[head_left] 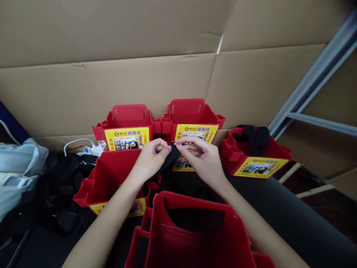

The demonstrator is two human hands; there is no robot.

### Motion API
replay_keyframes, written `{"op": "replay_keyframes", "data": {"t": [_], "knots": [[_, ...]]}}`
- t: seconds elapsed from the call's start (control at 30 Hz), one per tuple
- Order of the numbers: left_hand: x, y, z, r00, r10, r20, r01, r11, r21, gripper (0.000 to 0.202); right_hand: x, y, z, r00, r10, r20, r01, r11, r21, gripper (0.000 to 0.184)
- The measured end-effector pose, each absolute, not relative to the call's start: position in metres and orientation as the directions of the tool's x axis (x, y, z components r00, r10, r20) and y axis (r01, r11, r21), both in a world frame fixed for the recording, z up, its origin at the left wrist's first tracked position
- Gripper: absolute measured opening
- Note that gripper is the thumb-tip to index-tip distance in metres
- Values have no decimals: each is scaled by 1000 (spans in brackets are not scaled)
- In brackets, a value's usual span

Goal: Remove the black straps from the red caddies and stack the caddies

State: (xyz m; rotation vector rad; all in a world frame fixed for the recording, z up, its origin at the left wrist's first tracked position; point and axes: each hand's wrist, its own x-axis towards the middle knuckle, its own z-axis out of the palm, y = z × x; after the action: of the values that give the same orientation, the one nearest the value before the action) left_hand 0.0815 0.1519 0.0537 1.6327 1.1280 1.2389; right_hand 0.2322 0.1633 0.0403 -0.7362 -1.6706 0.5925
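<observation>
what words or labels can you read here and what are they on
Back left label, yellow, on a red bin: Chinese print, too blurred to quote.
Back middle label: same design, lower part behind the black strap pinched by the left hand and right hand; unreadable.
Right label: same design, too small to read.
Front left label: mostly hidden.
No other text shows.

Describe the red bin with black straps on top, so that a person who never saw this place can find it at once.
At the foot of the cardboard wall stands a row of three red bins. Take the rightmost bin, beside the grey metal frame and right of the right hand. Only it has black straps draped over its top; the other two show none.
</observation>
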Motion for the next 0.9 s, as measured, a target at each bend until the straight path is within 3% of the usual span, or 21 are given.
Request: {"op": "replay_keyframes", "data": {"t": [0.17, 0.27, 0.43, 0.6, 0.9], "knots": [[82, 155, 52, 112, 916, 384, 118, -396, 911, 13, 234, 161, 42, -274, 675, 685, 202, 737, -645, 11], [81, 156, 52, 175, 910, 375, 91, -394, 915, 12, 233, 164, 39, -244, 688, 684, 172, 725, -667, 12], [81, 155, 51, 152, 916, 372, -36, -371, 928, 12, 231, 169, 37, -142, 768, 625, 97, 639, -763, 39], [80, 156, 50, 197, 888, 416, 3, -425, 905, 9, 232, 169, 40, -111, 839, 533, 51, 540, -840, 19], [80, 147, 54, 251, 910, 331, 31, -349, 936, 26, 244, 170, 52, -3, 872, 490, -34, 490, -871, 29]]}}
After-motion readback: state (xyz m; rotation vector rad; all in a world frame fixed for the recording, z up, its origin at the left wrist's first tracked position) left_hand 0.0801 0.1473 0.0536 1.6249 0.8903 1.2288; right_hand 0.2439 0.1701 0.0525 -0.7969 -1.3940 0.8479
